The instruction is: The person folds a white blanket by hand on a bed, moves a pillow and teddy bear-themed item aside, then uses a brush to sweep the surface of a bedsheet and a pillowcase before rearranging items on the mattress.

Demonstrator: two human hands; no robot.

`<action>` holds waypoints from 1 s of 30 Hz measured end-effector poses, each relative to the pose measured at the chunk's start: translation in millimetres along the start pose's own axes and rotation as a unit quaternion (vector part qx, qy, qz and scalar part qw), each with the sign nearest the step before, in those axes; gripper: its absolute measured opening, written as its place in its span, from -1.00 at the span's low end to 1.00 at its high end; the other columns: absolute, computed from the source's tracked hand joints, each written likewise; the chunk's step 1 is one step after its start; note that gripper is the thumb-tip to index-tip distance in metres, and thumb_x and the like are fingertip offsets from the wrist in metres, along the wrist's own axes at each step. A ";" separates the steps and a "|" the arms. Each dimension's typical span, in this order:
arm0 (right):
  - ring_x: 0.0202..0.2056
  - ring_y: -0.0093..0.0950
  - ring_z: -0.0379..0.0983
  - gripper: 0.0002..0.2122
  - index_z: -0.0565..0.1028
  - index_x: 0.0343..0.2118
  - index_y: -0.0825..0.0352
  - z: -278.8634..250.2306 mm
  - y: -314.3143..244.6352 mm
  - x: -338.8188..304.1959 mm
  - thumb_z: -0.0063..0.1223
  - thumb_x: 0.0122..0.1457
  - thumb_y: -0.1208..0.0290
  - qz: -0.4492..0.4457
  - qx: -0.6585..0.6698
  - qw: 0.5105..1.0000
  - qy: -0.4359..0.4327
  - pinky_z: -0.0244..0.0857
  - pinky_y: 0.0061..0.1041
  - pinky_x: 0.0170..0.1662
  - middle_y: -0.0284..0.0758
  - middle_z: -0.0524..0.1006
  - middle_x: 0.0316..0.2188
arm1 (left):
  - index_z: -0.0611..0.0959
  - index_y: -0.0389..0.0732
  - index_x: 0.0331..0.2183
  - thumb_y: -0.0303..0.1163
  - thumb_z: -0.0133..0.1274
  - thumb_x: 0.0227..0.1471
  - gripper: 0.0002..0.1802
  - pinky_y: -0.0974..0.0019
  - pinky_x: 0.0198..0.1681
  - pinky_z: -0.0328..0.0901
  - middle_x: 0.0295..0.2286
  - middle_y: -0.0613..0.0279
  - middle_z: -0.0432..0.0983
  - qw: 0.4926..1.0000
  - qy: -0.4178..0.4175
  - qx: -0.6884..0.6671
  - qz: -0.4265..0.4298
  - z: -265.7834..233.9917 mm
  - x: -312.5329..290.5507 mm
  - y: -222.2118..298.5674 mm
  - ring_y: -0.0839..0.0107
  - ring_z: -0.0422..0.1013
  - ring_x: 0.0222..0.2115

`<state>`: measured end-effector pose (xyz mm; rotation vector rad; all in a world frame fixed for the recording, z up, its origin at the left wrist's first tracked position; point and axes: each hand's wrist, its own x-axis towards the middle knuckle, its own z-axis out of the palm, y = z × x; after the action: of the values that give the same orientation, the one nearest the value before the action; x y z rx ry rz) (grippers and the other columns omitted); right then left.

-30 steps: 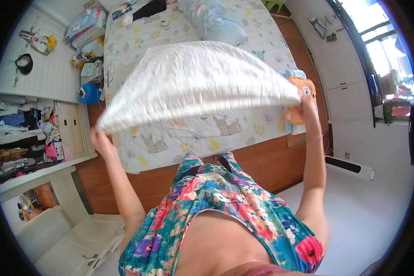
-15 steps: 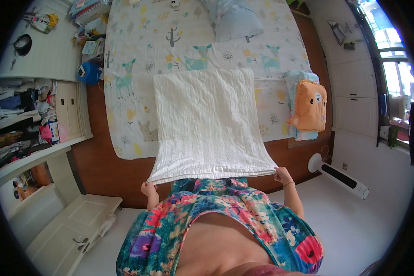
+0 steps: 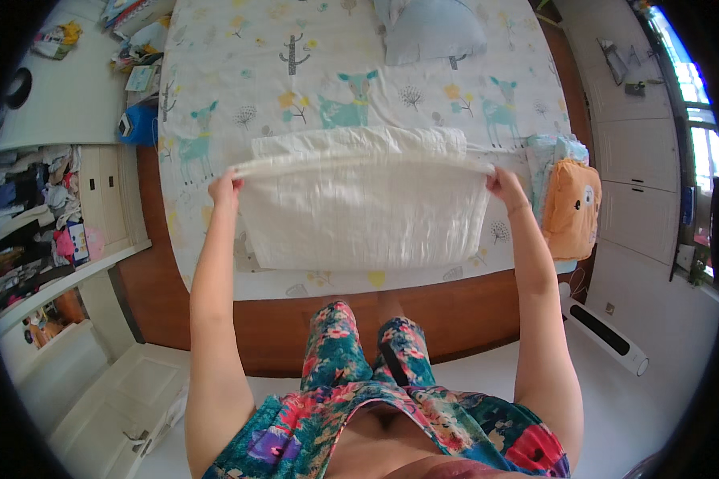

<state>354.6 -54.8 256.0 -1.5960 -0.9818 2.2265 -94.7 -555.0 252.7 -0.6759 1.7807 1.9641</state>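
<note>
Both my arms stretch out over the bed, holding a white quilted blanket [image 3: 367,215] by two corners of one edge. My left hand [image 3: 225,188] is closed on the left corner, and my right hand [image 3: 505,187] grips the right corner. The held edge runs nearly straight between my hands, raised above the rest. Toward me the blanket hangs folded over, while a strip of it lies flat just beyond the held edge. Beneath is a bed sheet [image 3: 280,96] printed with green deer, trees and yellow flowers.
A grey-blue pillow [image 3: 435,32] lies at the far side. Right of my right hand, an orange bear-faced cushion [image 3: 571,209] rests on folded pale-blue cloth [image 3: 547,164]. A white tower fan [image 3: 607,327] stands at the right; a clothes-filled cabinet [image 3: 28,207] and blue container [image 3: 140,125] are left.
My hands have moved up and away from me, carrying the blanket's near edge over toward its far edge. The blanket is now folded over, and my legs show below.
</note>
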 end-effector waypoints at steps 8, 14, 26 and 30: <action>-0.31 -0.40 0.38 -0.58 0.36 -0.28 0.47 8.1 82.0 89.5 0.07 -0.05 0.17 -0.127 -0.479 0.856 0.145 0.28 -0.49 -0.25 -0.19 0.44 -0.37 | 0.41 -0.29 -0.34 -0.49 -0.01 -0.13 -0.79 0.39 -0.38 0.28 -0.44 0.19 0.35 0.914 -0.088 0.288 0.271 96.2 32.3 -104.5 0.37 0.34 -0.45; -0.30 -0.39 0.39 -0.34 0.34 -0.22 0.54 -19.4 161.4 41.9 0.21 -0.24 0.01 0.009 -0.500 0.859 0.106 0.26 -0.49 -0.26 -0.14 0.43 -0.32 | 0.25 0.00 0.02 -0.22 -0.04 -0.05 -0.44 -0.19 0.06 -0.19 0.06 0.13 -0.02 0.580 -0.316 0.636 0.399 135.3 -113.2 -216.6 0.08 -0.12 0.10; -0.29 -0.56 0.34 -0.54 0.24 -0.06 0.42 51.5 130.9 -18.9 0.06 -0.05 0.41 -0.022 -0.287 0.954 -0.083 0.26 -0.56 -0.23 -0.30 0.40 -0.27 | 0.13 0.09 0.09 -0.10 -0.06 -0.08 -0.32 -0.31 0.03 -0.35 0.14 0.18 -0.29 0.577 -0.296 0.659 0.381 144.5 -95.8 -278.1 -0.02 -0.37 0.14; -0.25 -0.44 0.36 -0.45 0.11 0.01 0.49 147.1 120.0 -71.1 0.03 -0.07 0.49 -0.112 -0.339 0.925 -0.134 0.25 -0.52 -0.20 -0.23 0.42 -0.26 | 0.10 0.05 0.10 -0.04 -0.12 -0.02 -0.34 0.01 0.08 -0.09 0.08 0.17 0.01 0.720 -0.419 0.497 0.243 116.1 -80.1 -248.5 0.15 -0.02 0.08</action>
<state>271.2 -239.4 259.9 -1.3001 -2.0725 2.0892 106.9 -411.2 110.1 0.9675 2.0162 0.8742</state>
